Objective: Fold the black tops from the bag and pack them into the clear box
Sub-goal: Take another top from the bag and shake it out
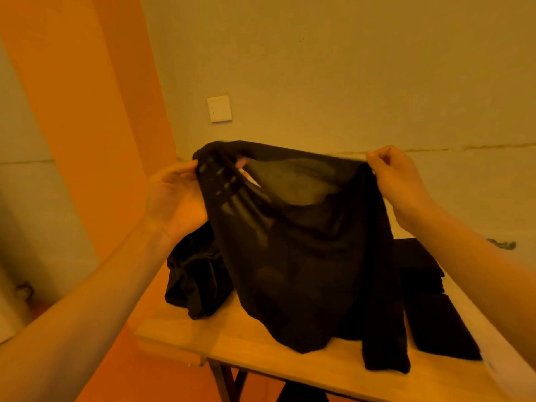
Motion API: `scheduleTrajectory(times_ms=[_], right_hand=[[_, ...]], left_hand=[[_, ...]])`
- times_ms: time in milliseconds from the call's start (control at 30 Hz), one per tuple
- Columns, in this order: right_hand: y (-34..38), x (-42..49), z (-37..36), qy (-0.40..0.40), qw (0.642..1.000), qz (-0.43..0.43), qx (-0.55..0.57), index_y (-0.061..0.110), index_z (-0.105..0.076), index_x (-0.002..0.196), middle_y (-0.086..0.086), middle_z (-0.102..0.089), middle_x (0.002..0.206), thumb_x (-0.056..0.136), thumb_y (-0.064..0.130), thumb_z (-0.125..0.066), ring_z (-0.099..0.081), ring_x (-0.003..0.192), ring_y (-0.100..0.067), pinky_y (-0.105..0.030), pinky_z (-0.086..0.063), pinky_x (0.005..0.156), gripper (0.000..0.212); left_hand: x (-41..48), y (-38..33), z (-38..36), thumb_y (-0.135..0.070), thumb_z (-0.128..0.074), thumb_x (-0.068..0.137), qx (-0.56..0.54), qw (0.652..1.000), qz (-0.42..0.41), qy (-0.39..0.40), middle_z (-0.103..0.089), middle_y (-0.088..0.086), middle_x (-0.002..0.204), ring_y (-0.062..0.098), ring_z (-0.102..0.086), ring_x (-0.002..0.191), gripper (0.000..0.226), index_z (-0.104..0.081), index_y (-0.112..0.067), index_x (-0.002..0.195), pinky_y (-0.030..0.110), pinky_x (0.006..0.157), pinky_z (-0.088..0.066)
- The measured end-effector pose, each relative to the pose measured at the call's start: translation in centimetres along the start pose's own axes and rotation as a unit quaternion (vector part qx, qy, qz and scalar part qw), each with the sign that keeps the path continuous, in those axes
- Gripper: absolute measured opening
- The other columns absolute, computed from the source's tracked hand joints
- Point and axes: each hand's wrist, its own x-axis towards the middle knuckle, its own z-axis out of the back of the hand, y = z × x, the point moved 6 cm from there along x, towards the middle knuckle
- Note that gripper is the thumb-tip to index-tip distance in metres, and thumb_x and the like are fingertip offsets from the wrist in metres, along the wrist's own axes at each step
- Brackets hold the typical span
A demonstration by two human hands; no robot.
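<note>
Over wooden counter (232, 338): L hand (174, 195) & R hand (397, 181) pinching upper edge of sheer black top (304, 242), hem touching counter; black bag (191, 280) behind at left, folded tops (420, 271) at right.

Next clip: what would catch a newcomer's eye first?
A sheer black top is held up at centre, its hem trailing on the wooden table. The left hand grips it and the right hand pinches it. A crumpled black heap lies to its left, folded black pieces to its right.
</note>
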Motion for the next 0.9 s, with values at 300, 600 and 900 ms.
scheduleTrajectory(times_ms=[300, 600, 900], right_hand=[[5.8, -6.7, -7.6, 0.277, 0.933, -0.177, 0.146, 0.01, -0.07, 0.11, -0.01, -0.075, 0.106, 0.094, 0.056, -0.057, -0.072, 0.101, -0.024, -0.036, -0.055, 0.093, 0.05], [4.2, -4.8, -7.5, 0.289, 0.891, -0.281, 0.207, 0.011, -0.07, 0.11, -0.008, -0.075, 0.094, 0.092, 0.021, -0.067, -0.075, 0.086, -0.021, -0.032, -0.062, 0.075, 0.021], [9.1, -0.2, -4.0, 0.285, 0.895, -0.152, 0.307, 0.007, -0.062, 0.101, -0.012, -0.072, 0.097, 0.1, 0.018, -0.053, -0.071, 0.082, -0.02, -0.027, -0.059, 0.075, 0.014]], left_hand=[[2.2, 4.1, -7.9, -0.018, -0.044, 0.099, 0.157, 0.981, 0.089, 0.07, -0.066, -0.001, 0.088, 0.012, -0.062, 0.082, 0.025, -0.068, -0.013, 0.096, 0.03, 0.081, -0.044], [1.6, 6.5, -5.4, -0.019, -0.059, 0.099, 0.245, 0.965, 0.093, 0.031, -0.075, 0.0, 0.111, 0.017, -0.07, 0.108, 0.017, -0.074, -0.018, 0.108, 0.038, 0.1, -0.052], [-0.3, 17.7, -1.1, -0.049, -0.068, 0.093, 0.64, 0.755, 0.081, 0.12, -0.05, -0.002, 0.123, 0.019, -0.056, 0.108, 0.044, -0.067, -0.016, 0.122, 0.046, 0.093, -0.053]])
